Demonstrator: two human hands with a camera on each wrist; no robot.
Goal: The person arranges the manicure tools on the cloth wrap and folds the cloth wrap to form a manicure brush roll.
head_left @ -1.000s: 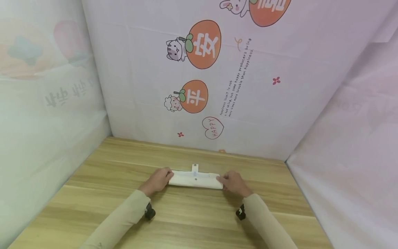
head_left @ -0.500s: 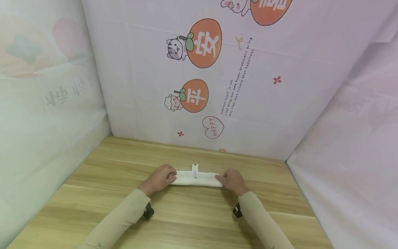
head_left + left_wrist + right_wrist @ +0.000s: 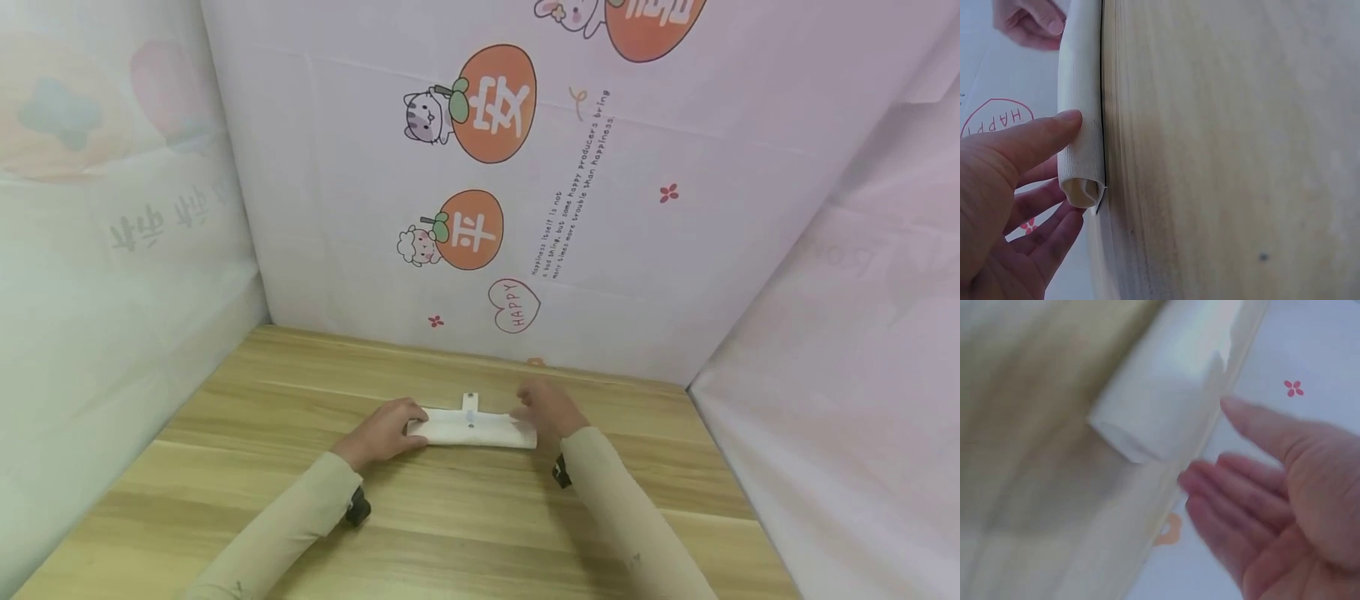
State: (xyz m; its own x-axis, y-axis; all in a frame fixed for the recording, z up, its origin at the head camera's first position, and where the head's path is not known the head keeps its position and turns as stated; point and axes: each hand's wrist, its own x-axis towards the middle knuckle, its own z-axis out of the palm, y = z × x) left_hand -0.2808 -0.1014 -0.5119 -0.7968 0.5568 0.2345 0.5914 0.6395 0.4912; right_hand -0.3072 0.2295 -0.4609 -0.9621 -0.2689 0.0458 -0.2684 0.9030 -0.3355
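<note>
A white rolled fabric pouch (image 3: 483,430) lies across the wooden table in the head view. From its far side sticks a short strap (image 3: 470,402) with a metal snap; a second snap shows on the roll. My left hand (image 3: 384,432) holds the left end, and in the left wrist view the thumb lies on the canvas roll (image 3: 1082,81) with fingers bent around its open, layered end. My right hand (image 3: 551,407) hovers by the right end, off the pouch. In the right wrist view its loosely bent fingers (image 3: 1235,487) hold nothing beside the roll's glossy end (image 3: 1160,381).
The wooden table (image 3: 450,525) meets a printed cloth wall (image 3: 600,333) just behind the pouch. Pale cloth walls also stand at the left (image 3: 112,333) and right (image 3: 847,375). Dark wrist cameras sit below both cuffs.
My right hand has let go of the pouch's right end and risen toward the back, slightly left. The left hand has shifted its hold a little at the left end; the pouch has barely moved.
</note>
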